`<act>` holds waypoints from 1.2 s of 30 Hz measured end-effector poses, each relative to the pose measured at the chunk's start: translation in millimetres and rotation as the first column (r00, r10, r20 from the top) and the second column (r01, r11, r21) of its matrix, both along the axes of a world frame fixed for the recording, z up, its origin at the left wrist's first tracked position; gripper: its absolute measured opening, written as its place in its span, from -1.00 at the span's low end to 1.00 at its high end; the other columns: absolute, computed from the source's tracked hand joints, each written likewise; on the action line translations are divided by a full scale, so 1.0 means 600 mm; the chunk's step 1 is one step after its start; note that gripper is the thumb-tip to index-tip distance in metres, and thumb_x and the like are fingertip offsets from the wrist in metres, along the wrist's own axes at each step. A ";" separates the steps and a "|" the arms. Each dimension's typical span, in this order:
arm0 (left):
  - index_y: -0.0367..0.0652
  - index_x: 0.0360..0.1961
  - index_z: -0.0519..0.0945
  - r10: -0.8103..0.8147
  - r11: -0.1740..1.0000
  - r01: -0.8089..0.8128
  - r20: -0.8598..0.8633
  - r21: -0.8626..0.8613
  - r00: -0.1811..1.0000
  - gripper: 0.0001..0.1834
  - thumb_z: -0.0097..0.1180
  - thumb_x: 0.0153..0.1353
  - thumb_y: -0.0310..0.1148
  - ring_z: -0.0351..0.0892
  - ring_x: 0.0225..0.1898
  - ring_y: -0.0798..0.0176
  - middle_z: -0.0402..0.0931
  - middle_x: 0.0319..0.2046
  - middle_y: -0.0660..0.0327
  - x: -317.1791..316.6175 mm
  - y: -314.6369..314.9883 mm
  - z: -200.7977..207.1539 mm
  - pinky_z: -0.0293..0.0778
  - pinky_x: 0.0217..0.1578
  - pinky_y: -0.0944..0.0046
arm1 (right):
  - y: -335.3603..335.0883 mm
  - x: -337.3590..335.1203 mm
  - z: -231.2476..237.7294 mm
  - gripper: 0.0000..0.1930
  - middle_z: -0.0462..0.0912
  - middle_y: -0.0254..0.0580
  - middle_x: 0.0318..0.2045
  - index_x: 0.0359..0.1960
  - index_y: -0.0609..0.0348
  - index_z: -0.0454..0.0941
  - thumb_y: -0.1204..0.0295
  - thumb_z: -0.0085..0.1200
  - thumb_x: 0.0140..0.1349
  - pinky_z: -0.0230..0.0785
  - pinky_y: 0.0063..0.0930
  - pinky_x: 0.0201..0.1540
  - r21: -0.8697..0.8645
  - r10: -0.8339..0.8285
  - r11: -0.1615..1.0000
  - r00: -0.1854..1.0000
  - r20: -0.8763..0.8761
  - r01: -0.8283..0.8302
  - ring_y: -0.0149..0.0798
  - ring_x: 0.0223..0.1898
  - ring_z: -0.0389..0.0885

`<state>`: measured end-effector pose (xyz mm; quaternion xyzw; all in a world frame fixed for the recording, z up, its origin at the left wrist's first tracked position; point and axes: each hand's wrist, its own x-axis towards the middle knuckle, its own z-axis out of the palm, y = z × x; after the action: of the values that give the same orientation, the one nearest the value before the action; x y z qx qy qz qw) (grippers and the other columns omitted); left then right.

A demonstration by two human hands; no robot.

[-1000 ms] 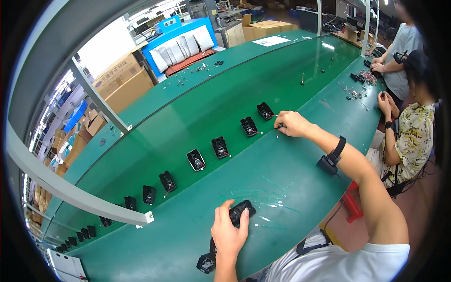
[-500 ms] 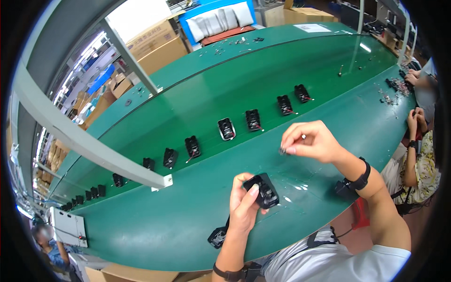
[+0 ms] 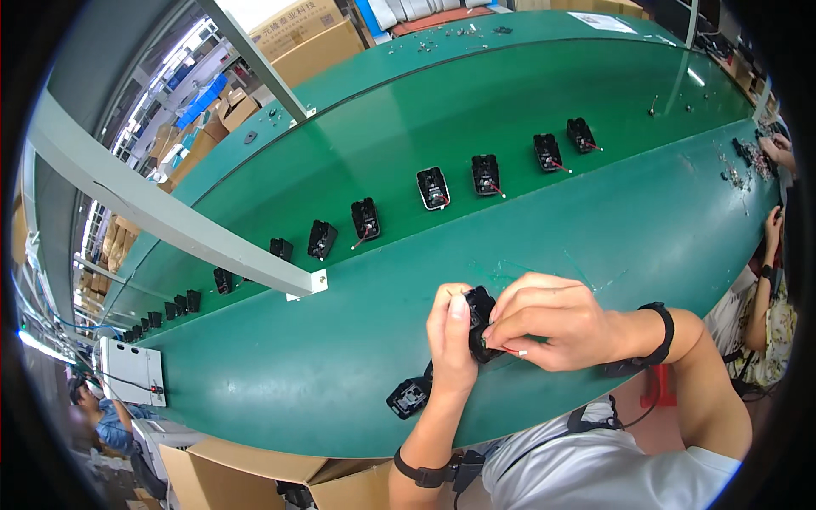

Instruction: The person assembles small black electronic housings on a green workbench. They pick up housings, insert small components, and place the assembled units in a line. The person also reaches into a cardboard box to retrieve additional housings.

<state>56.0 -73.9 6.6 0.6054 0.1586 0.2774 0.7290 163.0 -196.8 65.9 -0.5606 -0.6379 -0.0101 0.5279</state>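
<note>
My left hand [image 3: 448, 340] grips a black plastic housing [image 3: 478, 308] above the near green bench, thumb along its side. My right hand [image 3: 557, 323] is closed in a pinch at the housing's open face. From under its fingers sticks a short red wire [image 3: 510, 349] with a small white connector [image 3: 522, 353] at the end. Whatever part the fingertips pinch at the wire's other end is hidden. Beside my left forearm, another black housing [image 3: 410, 397] lies on the bench.
A row of black housings [image 3: 365, 218], several with red wires, stands on the green belt [image 3: 399, 170] beyond the bench. A grey metal post [image 3: 187, 229] slants down at left. Open cardboard boxes [image 3: 246, 459] sit below the near edge. Co-workers' hands [image 3: 775, 225] are at far right.
My right hand has come down and left, from holding a small part in the air to touching the housing. My left hand has tilted the housing more upright. The view has shifted.
</note>
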 end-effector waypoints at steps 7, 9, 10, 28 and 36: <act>-0.23 -0.22 0.41 0.102 0.983 -0.110 0.063 0.145 0.993 -0.71 0.00 0.36 -0.18 0.19 -0.45 0.58 0.34 -0.48 0.40 0.003 -0.015 0.015 0.13 -0.46 0.46 | -0.020 0.001 -0.004 -0.80 0.55 -0.27 -0.47 -0.41 0.15 0.62 0.64 0.26 -0.15 0.48 -0.41 -0.36 0.002 -0.094 0.996 0.990 0.106 0.094 -0.21 -0.36 0.60; -0.25 -0.21 0.40 0.106 0.973 -0.119 0.076 0.197 0.991 -0.71 0.01 0.35 -0.19 0.17 -0.48 0.58 0.32 -0.51 0.43 0.008 -0.018 0.014 0.13 -0.47 0.47 | -0.023 0.012 0.001 -0.80 0.61 -0.30 -0.44 -0.43 0.14 0.66 0.63 0.31 -0.16 0.53 -0.45 -0.35 -0.006 -0.109 0.994 0.981 0.160 0.112 -0.25 -0.33 0.64; -0.24 -0.20 0.40 0.120 0.977 -0.133 0.085 0.168 0.989 -0.70 0.00 0.36 -0.18 0.17 -0.49 0.57 0.31 -0.53 0.43 0.014 -0.021 0.017 0.12 -0.49 0.47 | -0.023 0.015 0.001 -0.80 0.64 -0.31 -0.42 -0.44 0.14 0.68 0.63 0.33 -0.17 0.55 -0.48 -0.35 -0.013 -0.117 0.992 0.976 0.185 0.122 -0.27 -0.32 0.66; -0.25 -0.28 0.42 0.067 0.995 -0.069 0.027 0.071 0.997 -0.67 -0.08 0.40 -0.14 0.24 -0.41 0.52 0.34 -0.47 0.35 0.021 -0.028 0.007 0.21 -0.38 0.43 | -0.034 0.043 -0.004 -0.74 0.44 -0.12 -0.01 -0.37 0.16 0.64 0.39 0.40 -0.13 0.43 -0.20 -0.01 -0.180 0.082 0.982 0.988 0.130 -0.058 -0.01 0.03 0.43; -0.22 -0.31 0.37 0.138 0.963 -0.146 0.048 0.225 0.989 -0.74 0.00 0.38 -0.23 0.19 -0.58 0.58 0.30 -0.61 0.40 0.016 -0.033 0.032 0.15 -0.56 0.45 | -0.042 0.032 -0.021 -0.67 0.41 -0.02 0.17 -0.26 0.07 0.72 0.40 0.43 -0.15 0.44 -0.17 0.11 -0.159 0.034 0.987 0.998 0.052 -0.025 0.06 0.19 0.42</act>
<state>65.5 -93.7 25.8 0.6676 0.1571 0.3549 0.6354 182.1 -222.3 53.2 -0.5907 -0.6590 0.0330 0.4644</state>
